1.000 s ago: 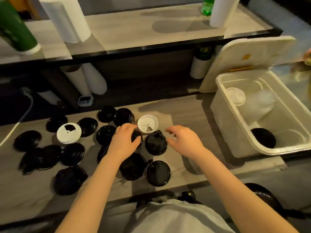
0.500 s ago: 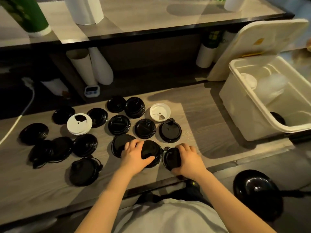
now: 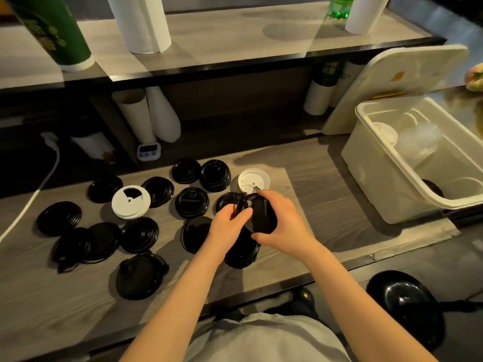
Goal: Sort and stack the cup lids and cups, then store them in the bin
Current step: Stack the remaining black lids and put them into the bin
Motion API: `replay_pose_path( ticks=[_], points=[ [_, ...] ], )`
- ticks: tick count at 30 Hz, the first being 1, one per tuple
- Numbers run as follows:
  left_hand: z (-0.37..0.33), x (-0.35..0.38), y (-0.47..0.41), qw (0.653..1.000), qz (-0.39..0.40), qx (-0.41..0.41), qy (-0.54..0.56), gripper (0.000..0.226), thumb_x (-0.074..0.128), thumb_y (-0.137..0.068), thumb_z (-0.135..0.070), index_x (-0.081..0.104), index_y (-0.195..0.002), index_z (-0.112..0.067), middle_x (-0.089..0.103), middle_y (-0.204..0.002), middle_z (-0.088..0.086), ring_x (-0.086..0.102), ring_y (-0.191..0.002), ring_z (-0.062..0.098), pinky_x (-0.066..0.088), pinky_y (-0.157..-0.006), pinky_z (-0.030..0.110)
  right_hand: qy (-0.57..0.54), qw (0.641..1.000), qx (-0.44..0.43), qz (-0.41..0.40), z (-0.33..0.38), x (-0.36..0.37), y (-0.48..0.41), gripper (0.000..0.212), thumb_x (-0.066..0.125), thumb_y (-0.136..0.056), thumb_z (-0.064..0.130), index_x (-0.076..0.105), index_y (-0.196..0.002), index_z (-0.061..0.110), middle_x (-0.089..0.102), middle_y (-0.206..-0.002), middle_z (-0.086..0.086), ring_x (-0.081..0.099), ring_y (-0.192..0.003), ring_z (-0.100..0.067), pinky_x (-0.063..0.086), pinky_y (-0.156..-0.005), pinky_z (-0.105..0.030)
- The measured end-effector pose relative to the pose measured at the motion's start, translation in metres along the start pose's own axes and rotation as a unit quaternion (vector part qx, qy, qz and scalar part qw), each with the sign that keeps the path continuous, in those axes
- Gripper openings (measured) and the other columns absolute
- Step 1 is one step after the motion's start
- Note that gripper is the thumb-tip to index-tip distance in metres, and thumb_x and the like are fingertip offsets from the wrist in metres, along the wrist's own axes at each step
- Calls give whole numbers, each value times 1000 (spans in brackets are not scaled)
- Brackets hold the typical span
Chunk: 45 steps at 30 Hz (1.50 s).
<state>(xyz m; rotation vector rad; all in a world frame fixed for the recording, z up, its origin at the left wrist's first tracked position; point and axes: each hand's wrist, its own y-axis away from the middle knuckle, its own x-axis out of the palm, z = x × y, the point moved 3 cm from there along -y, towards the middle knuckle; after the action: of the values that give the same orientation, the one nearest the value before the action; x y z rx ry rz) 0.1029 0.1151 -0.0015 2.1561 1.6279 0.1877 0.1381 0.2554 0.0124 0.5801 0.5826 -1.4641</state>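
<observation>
Lower black lid [image 3: 240, 254] lies flat on the counter [image 3: 317, 205], directly under the grip. Held black lid [image 3: 262, 216] is raised and tilted between both hands: right hand [image 3: 286, 224] curls round its right rim with the thumb at the near edge, left hand [image 3: 226, 227] pinches its left rim. White lid [image 3: 254, 180] sits just beyond the grip. Loose black lids [image 3: 192, 202] spread left of it. Bin [image 3: 386, 184] stands well right, farther back.

Black lid [image 3: 261, 215]: edges covered by the left hand [image 3: 227, 224] and right hand [image 3: 286, 223] gripping it.
Lid below [image 3: 241, 254]: largely hidden beneath the hands.
Bin [image 3: 371, 178]: cropped at right edge; inside blurred.
Timer [image 3: 148, 150]: digits unreadable.
</observation>
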Motion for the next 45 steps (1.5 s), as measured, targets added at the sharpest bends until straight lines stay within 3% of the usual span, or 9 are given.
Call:
replay_pose_path(
  ticks=[7,11,15,19,24,30,37,39,45],
  points=[
    [10,-14,-2,994,-61,-36,78,8,59,-90,-18,67,-89,-21,70,-99,8,64,-99,27,51,-91,46,-36,999,24,32,-15,6,-14,78,77,-74,24,37,-142,22,45,-139,3,41,-126,-12,39,-105,-35],
    [16,-31,-2,986,-113,-52,110,8,59,-90,-17,65,-93,-23,69,-103,5,64,-101,24,50,-94,49,-36,981,189,-40,-62,-13,-33,62,68,-85,25,40,-139,15,45,-139,-6,48,-122,-22,42,-100,-37],
    [16,-40,-1,981,-130,-60,131,11,57,-91,-16,62,-95,-25,67,-108,4,63,-104,22,49,-96,49,-3,950,309,38,-87,-3,-54,91,70,-79,47,22,-148,13,25,-152,-12,28,-138,-30,30,-110,-41],
    [13,-42,-2,978,-145,-64,139,16,57,-91,-14,61,-106,-18,66,-112,6,61,-106,23,48,-97,48,133,943,286,106,-83,19,-60,106,68,-72,63,15,-149,12,14,-156,-7,10,-143,-32,20,-117,-45],
    [13,-43,-3,975,-156,-61,144,17,57,-91,-15,61,-107,-18,66,-111,5,61,-105,21,50,-91,41,134,956,256,55,-86,25,-54,100,75,-63,61,34,-139,10,31,-148,-6,22,-140,-28,24,-115,-44],
    [14,-39,-6,977,-155,-55,136,11,57,-91,-17,61,-96,-26,67,-106,0,61,-100,17,47,-81,33,-97,962,242,-77,-85,31,-25,91,90,-57,27,39,-131,14,46,-131,-4,44,-123,-21,40,-104,-35],
    [16,-33,-7,977,-141,-61,148,19,56,-92,-17,58,-110,-21,64,-114,3,59,-108,21,47,-96,42,-245,913,298,-131,-94,14,-18,36,66,-85,9,50,-117,17,54,-117,-7,54,-115,-31,48,-97,-46],
    [17,-32,-6,976,-136,-68,158,21,56,-92,-18,58,-113,-20,65,-115,3,59,-109,21,46,-99,46,-315,894,283,-148,-82,6,-20,29,62,-88,6,51,-111,19,53,-115,-5,57,-108,-26,50,-92,-40],
    [14,-23,0,951,-112,-110,268,48,53,-93,-16,41,-139,-14,61,-122,8,61,-104,21,50,-89,39,-542,817,189,-64,-20,-6,-32,28,51,-92,0,53,-117,12,61,-111,-2,62,-99,-16,54,-77,-27]
  ],
)
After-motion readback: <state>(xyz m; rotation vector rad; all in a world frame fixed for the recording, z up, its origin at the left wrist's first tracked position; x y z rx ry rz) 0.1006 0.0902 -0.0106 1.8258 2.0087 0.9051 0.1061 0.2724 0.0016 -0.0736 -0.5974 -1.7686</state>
